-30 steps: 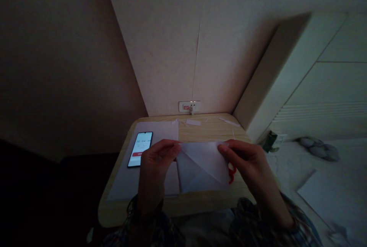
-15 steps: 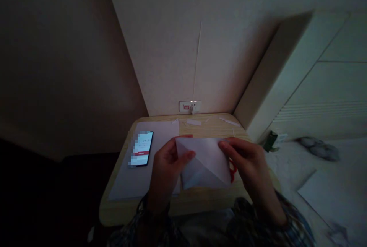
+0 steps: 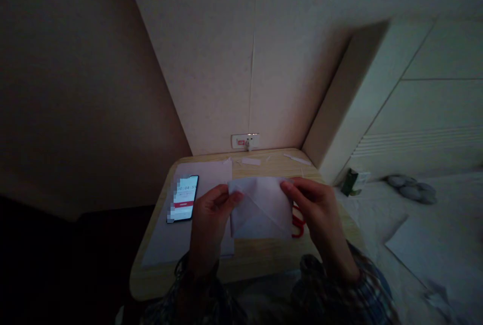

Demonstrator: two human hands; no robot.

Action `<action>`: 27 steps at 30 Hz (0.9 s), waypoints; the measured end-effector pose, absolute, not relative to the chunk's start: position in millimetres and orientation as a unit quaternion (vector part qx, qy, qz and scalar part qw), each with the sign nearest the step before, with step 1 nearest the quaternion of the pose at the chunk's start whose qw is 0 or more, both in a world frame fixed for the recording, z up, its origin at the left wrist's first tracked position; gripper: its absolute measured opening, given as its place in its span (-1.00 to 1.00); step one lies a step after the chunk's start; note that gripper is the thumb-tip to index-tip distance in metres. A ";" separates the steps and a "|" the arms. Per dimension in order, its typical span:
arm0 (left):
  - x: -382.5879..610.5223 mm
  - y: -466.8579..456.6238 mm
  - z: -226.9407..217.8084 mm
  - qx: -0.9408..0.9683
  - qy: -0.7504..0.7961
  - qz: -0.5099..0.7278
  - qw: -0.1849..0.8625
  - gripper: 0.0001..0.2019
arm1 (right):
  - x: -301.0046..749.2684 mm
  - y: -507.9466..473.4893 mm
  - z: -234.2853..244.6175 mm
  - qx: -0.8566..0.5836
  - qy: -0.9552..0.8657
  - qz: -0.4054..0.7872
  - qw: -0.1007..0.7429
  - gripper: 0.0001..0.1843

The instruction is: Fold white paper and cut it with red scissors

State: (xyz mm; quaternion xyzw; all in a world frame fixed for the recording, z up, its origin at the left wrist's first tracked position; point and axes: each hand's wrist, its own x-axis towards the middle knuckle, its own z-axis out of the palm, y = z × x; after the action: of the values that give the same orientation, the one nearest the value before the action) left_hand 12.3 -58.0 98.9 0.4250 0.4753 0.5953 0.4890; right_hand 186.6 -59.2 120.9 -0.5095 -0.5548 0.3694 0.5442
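A creased sheet of white paper [image 3: 262, 209] is held up over the small wooden table [image 3: 264, 262], with diagonal fold lines across it. My left hand [image 3: 211, 214] pinches its upper left corner between thumb and fingers. At the upper right corner, my right hand [image 3: 315, 204] grips the same sheet in a pinch. Red-handled scissors [image 3: 299, 222] lie on the table behind the paper, partly hidden by it and by my right hand.
A phone [image 3: 184, 198] with a lit screen rests on white paper sheets [image 3: 162, 244] at the left. Paper scraps [image 3: 251, 161] lie along the back edge below a wall socket [image 3: 245, 141]. On the bed at right are a green box [image 3: 349, 182], a grey object [image 3: 411, 189] and more paper [image 3: 418, 247].
The held paper has moved slightly left in view and sits flatter towards me, its creases plainer. Both hands keep their pinch. The whole view has shifted a little.
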 end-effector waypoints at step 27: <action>-20.2 -54.9 85.3 0.451 0.523 0.543 0.478 -0.85 | 163.6 -40.0 94.1 -0.502 -0.604 0.389 0.482 -0.60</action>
State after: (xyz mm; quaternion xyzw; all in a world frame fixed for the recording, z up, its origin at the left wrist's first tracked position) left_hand -20.2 -54.9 85.3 0.4506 0.5231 0.5434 0.4775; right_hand 163.6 -40.0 94.1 -0.5017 -0.6040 0.3886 0.4822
